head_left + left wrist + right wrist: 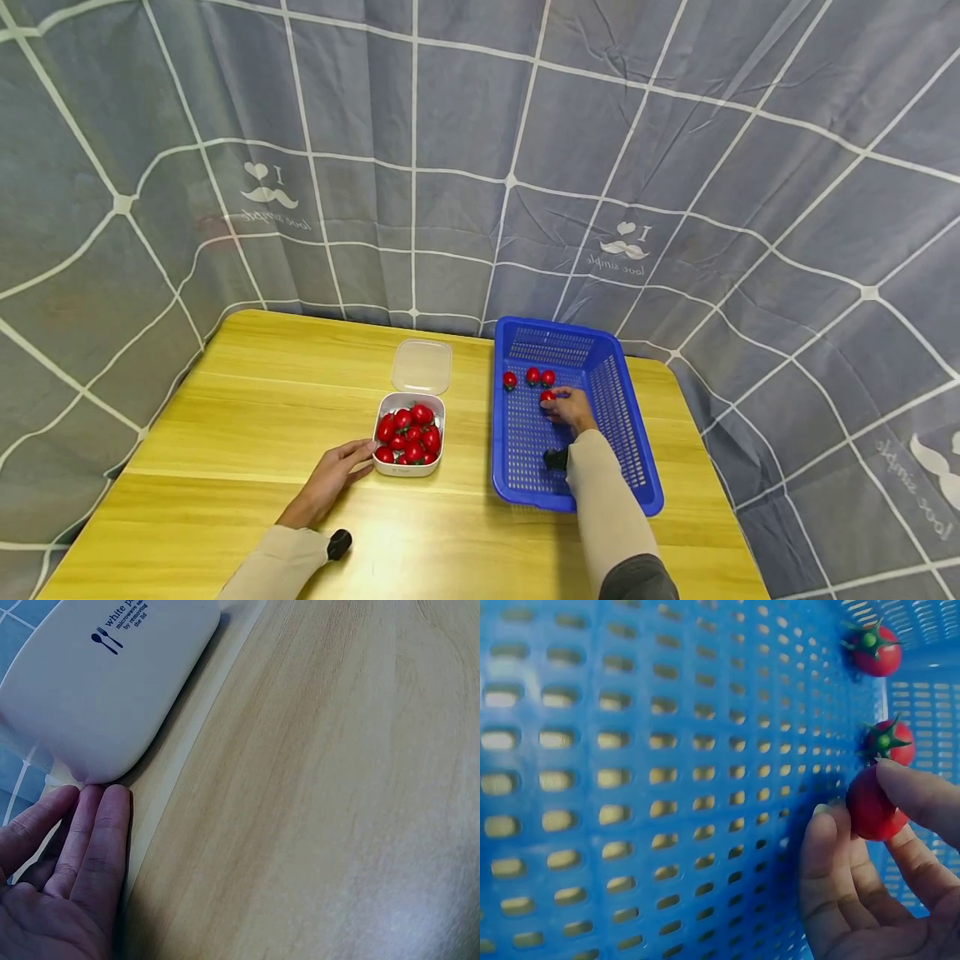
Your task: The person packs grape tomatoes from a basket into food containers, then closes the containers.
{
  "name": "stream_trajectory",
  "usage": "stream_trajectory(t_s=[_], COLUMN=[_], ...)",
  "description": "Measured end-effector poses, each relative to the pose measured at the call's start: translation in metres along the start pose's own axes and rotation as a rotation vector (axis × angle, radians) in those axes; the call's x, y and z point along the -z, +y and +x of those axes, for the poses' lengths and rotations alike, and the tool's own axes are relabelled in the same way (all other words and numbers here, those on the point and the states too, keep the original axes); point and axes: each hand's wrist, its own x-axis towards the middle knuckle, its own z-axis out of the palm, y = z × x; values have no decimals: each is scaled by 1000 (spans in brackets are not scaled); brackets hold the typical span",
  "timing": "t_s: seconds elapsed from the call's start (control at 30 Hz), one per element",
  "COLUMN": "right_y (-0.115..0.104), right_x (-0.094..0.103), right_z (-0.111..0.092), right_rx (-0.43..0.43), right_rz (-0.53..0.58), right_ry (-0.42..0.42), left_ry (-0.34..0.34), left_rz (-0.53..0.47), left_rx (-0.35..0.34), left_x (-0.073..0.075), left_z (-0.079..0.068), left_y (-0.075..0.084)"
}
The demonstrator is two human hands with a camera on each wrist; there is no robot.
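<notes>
Blue basket walls (pixel 621 408) loosely surround right fingers (pixel 823 862) pinching a tomato (pixel 871 806); extended left fingers (pixel 107 847) touch the tub (pixel 109 690).

My left hand (pixel 337 471) reaches with fingers extended; my right hand (pixel 567 408) pinches.
My pale-sleeved left forearm (pixel 273 567) slants forward and to the right from the bottom of the head view, the left wrist (pixel 300 510) bare; seen from that wrist, the left fingers (pixel 105 847) lie nearly straight, tips close together, the left palm (pixel 45 930) toward the camera. My pale-sleeved right forearm (pixel 609 504) angles forward and leftward, darker near the elbow end; my right thumb (pixel 922 791) opposes the curled right fingers (pixel 829 855). My hands are well apart, the right farther forward.
</notes>
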Motion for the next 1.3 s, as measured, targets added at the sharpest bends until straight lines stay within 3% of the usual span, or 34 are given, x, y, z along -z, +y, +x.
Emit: stream_trajectory(t_s=[0.43,0.77,1.3], right_y=[-26,-37,-64], right_x=[-10,-13,-21], right_z=[-16,-27,-59], right_rx=[-9,68,183], right_rz=[137,195,194], right_ry=[-66,-123,-233], left_ry=[-4,-5,10], left_rz=[-3,0,5], left_rx=[7,2,9], left_x=[0,0,-2], left_z=[-1,0,2], left_y=[1,1,-1])
